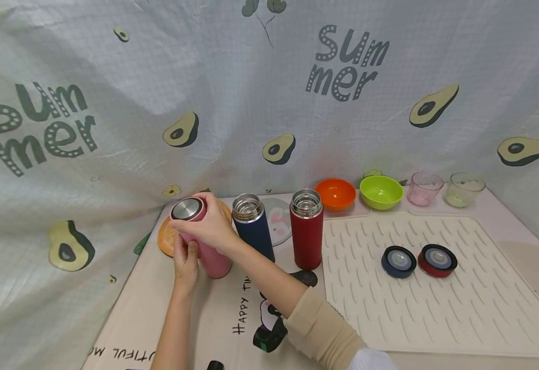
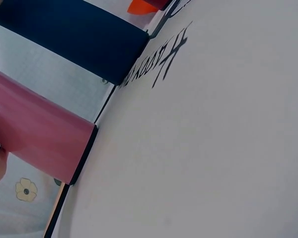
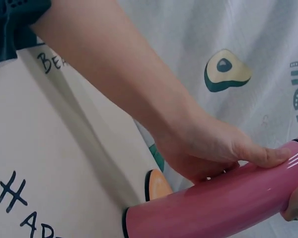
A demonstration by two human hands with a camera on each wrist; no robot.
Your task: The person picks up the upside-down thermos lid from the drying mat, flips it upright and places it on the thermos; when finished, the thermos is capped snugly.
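On the left of the table a pink thermos (image 1: 216, 263) stands upright with its steel-topped lid (image 1: 188, 208) on. My left hand (image 1: 186, 264) holds its body, thumb along the side, as the right wrist view also shows. My right hand (image 1: 209, 223) grips the lid at the top, fingers and thumb around its rim. Just right of it stand a blue thermos (image 1: 254, 231) and a red thermos (image 1: 307, 239), both with uncovered steel mouths. A blue lid (image 1: 398, 262) and a red lid (image 1: 438, 260) lie side by side on the ridged mat.
The cream mat (image 1: 366, 308) covers the table's right side. Along the back stand an orange bowl (image 1: 336, 194), a green bowl (image 1: 381, 192), a pink glass (image 1: 424, 189) and a greenish glass (image 1: 463, 190). A printed curtain (image 1: 232, 103) hangs behind. An orange disc (image 1: 165, 239) lies behind the pink thermos.
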